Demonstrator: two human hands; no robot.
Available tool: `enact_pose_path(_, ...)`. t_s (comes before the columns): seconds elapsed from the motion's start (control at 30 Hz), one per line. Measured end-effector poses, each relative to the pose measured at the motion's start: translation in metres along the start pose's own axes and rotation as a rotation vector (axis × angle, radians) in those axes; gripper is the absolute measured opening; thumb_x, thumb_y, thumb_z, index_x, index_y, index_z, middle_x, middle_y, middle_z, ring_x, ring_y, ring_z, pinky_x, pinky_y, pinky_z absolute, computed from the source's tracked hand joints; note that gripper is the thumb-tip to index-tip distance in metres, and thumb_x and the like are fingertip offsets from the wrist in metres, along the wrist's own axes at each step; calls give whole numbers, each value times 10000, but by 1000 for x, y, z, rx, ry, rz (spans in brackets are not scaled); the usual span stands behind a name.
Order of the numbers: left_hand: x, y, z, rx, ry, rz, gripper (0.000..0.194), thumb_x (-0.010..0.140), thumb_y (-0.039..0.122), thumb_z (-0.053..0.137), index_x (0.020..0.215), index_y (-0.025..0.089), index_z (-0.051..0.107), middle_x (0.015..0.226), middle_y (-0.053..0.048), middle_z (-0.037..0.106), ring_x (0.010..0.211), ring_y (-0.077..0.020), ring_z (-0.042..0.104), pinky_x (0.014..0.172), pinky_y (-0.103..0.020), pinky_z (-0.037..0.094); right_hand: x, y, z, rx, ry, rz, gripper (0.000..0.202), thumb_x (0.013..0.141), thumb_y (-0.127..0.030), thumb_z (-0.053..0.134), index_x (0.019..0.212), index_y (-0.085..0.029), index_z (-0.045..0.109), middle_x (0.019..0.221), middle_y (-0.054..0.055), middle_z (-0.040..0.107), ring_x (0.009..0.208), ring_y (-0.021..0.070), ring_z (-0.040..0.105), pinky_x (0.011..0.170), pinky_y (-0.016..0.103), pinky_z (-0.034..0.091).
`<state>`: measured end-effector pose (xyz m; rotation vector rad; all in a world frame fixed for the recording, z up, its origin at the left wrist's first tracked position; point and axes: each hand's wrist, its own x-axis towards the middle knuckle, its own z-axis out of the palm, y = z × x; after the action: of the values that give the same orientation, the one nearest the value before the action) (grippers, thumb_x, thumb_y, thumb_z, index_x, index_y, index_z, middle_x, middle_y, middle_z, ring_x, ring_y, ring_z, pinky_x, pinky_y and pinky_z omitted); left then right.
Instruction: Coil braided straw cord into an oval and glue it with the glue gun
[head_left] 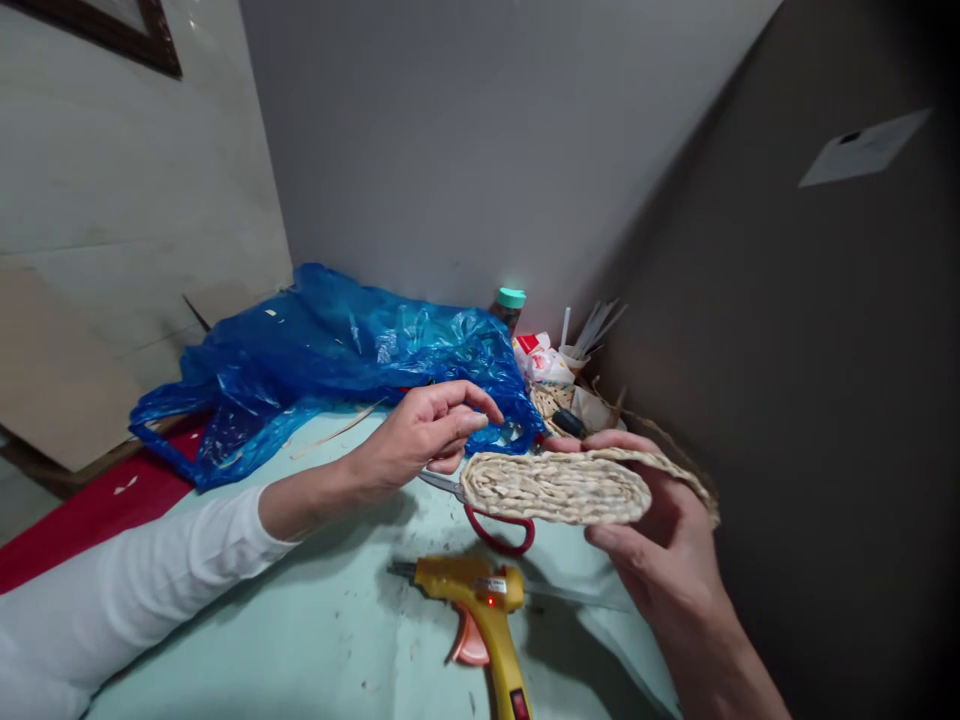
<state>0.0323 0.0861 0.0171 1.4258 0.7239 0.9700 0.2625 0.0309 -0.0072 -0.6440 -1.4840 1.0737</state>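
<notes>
An oval coil of braided straw (555,487) is held up over the table, its flat face towards me. My right hand (667,530) grips it at the right end, with the thumb below and the fingers behind the upper edge. A loose tail of the braid (675,470) runs back over that hand. Just off the coil's upper left end, my left hand (431,430) is in the air with its fingers loosely bent and nothing visible in them. Red-handled scissors (506,545) lie under the coil, partly hidden by it. Nearer me is a yellow hot glue gun (476,590) with its red light lit.
A big blue plastic bag (337,340) spreads across the back left. Behind stand a jar with a green lid (511,300) and a cup of white sticks (592,335), beside a small woven basket (551,400). Walls close off the back and right. Red cloth (112,500) covers the left side.
</notes>
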Motion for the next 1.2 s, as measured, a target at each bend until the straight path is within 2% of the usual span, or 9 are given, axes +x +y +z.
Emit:
enact_pose_path(0.13, 0, 3, -2, 115, 73, -14, 281, 800, 363, 718, 667, 178, 554, 476, 83, 351, 409, -52, 289, 407, -206, 206, 3, 4, 3, 50, -53, 52, 407, 820, -210, 819, 1171, -253, 618, 1242, 74, 666, 1112, 251, 674, 919, 314, 597)
enact_pose_path(0.3, -3, 15, -10, 448, 100, 276, 400, 895, 387, 616, 555, 180, 579, 583, 3, 544, 604, -124, 495, 610, -263, 409, 6, 8, 8, 61, -42, 85, 453, 769, -222, 866, 1137, -199, 603, 1237, 109, 663, 1110, 283, 672, 935, 377, 594)
enact_pose_path(0.37, -6, 20, -8, 578, -17, 309, 224, 885, 399, 642, 845, 198, 731, 904, -31, 720, 870, -185, 634, 811, -290, 481, 6, 10, 8, 56, -17, 76, 460, 770, -220, 864, 1142, -192, 595, 1248, 110, 653, 1130, 280, 661, 955, 383, 584)
enact_pose_path(0.43, -9, 21, -3, 711, -130, 292, 470, 773, 421, 783, 1180, 206, 689, 1225, -56, 711, 1114, -244, 636, 963, -318, 475, 7, 13, 8, 45, 15, 61, 457, 769, -200, 863, 1143, -198, 601, 1232, 87, 655, 1126, 255, 660, 950, 342, 582)
enact_pose_path(0.5, -12, 17, 2, 832, -156, 301, 647, 752, 441, 806, 1312, 178, 615, 1318, -85, 683, 1170, -266, 630, 1010, -337, 470, 7, 15, 8, 38, 33, 54, 458, 769, -181, 859, 1148, -208, 604, 1202, 64, 659, 1103, 230, 666, 933, 309, 583)
enact_pose_path(0.77, -12, -5, 4, 1006, -175, 436, 485, 887, 306, 643, 1338, 153, 552, 1237, -99, 720, 1001, -220, 699, 878, -296, 522, 6, 15, 9, 11, 45, 65, 451, 732, -237, 876, 1094, -188, 612, 1147, 70, 669, 1051, 233, 679, 911, 326, 595)
enact_pose_path(0.87, -10, -3, 4, 1040, -219, 437, 316, 861, 236, 610, 1166, 156, 624, 1044, -76, 744, 863, -195, 680, 740, -269, 506, 7, 14, 9, 21, 34, 71, 467, 734, -256, 880, 1096, -182, 594, 1163, 92, 680, 1054, 246, 685, 924, 350, 594)
enact_pose_path(1.0, -7, 1, 5, 1034, -268, 333, 161, 842, 278, 613, 955, 166, 640, 803, -10, 679, 659, -139, 568, 599, -237, 425, 8, 12, 9, 58, 13, 69, 453, 753, -238, 866, 1099, -189, 578, 1187, 92, 684, 1070, 247, 686, 936, 363, 594)
enact_pose_path(1.2, 1, 1, -8, 971, -374, 148, 112, 829, 289, 613, 828, 181, 584, 733, 20, 628, 639, -124, 551, 560, -211, 368, 7, 9, 4, 84, 11, 12, 415, 773, -174, 845, 1103, -204, 596, 1198, 66, 681, 1107, 235, 673, 935, 333, 589)
